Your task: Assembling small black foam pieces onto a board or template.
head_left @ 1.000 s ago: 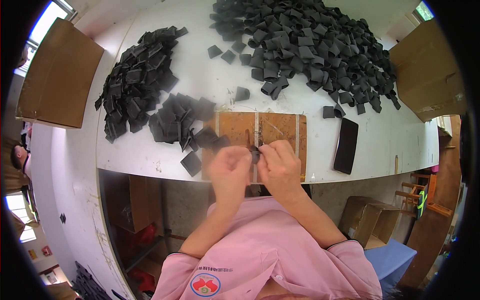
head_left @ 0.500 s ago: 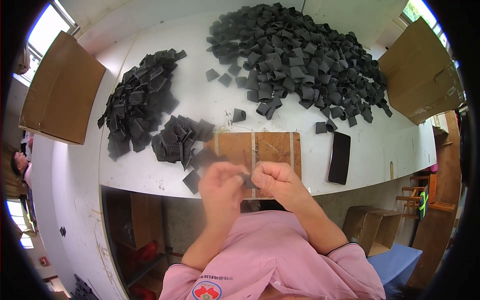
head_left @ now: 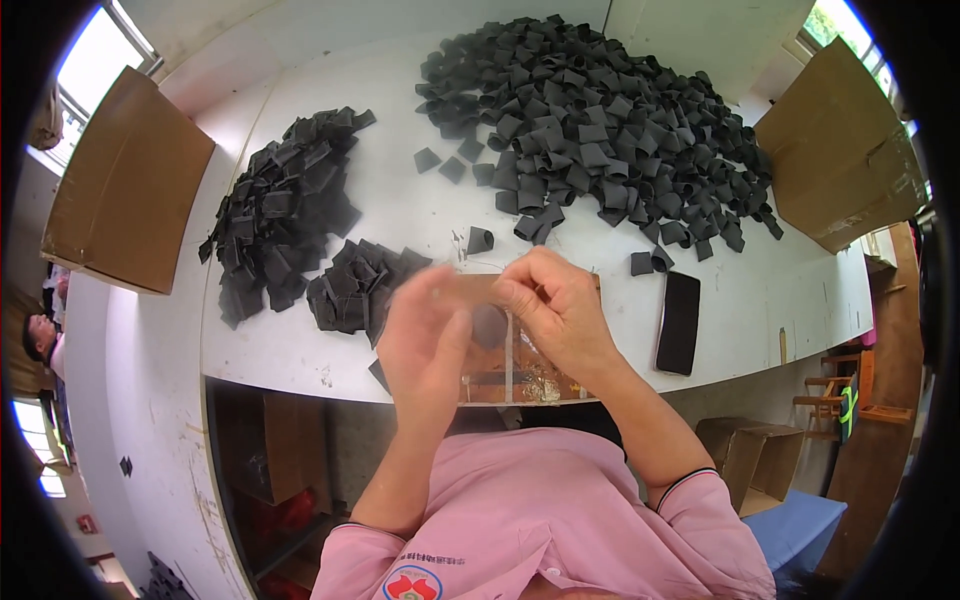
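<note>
A: Where do we put the dark piece (head_left: 489, 326)?
B: Between the hands, over the brown board (head_left: 487, 360); outline blurred and rounded; we cannot tell whether it touches the wood.

A: And the fingers?
B: Left hand (head_left: 420, 325) smeared by motion, just left of the piece, thumb below the other fingers; we cannot tell whether it grasps anything; right hand (head_left: 557, 310) sharper, just above and right of the piece, thumb and forefinger tips brought together, the rest curled; we cannot make out what, if anything, sits between them.

A: The board itself?
B: Pale strips run along it, a shiny crinkled patch near its close edge; it lies at the near side of the white table (head_left: 390, 200).

A: Around that?
B: Small heap of flat black pieces (head_left: 348, 285) just left of the board; larger heap of black pieces (head_left: 285, 205) behind it; single black loop (head_left: 480, 240) just beyond the board; big mound of black loops (head_left: 610, 130) at the back, right of centre; black slab (head_left: 679, 322), phone-shaped, to the right.

A: Farthest out?
B: Left carton (head_left: 130, 180) and right carton (head_left: 840, 150), brown, flanking the tabletop.
</note>
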The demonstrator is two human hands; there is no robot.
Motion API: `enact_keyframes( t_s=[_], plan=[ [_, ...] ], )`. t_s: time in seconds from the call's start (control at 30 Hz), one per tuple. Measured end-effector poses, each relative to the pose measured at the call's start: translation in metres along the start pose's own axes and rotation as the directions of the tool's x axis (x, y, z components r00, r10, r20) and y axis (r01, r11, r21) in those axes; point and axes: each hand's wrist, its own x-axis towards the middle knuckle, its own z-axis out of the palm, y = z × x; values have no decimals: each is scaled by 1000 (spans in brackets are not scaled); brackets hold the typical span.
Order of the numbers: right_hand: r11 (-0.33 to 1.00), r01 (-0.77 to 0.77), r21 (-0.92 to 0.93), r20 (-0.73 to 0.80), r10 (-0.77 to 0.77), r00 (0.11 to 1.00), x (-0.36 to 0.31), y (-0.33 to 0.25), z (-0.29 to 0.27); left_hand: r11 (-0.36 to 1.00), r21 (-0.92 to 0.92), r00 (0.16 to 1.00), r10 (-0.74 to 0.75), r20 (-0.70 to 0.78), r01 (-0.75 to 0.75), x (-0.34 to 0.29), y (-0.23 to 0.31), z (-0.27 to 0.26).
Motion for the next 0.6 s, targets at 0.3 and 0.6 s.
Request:
enact_keyframes(
  t_s=[0.3,0.6],
  plan=[
    [687,457,-565,-51,-582,812,-15,-11,15,957,-36,941,288,177,-287,4,8,2],
    [676,476,-562,-34,-594,804,-11,-18,14,856,-517,995,50,85,1,-3,-5,-11]
  ],
)
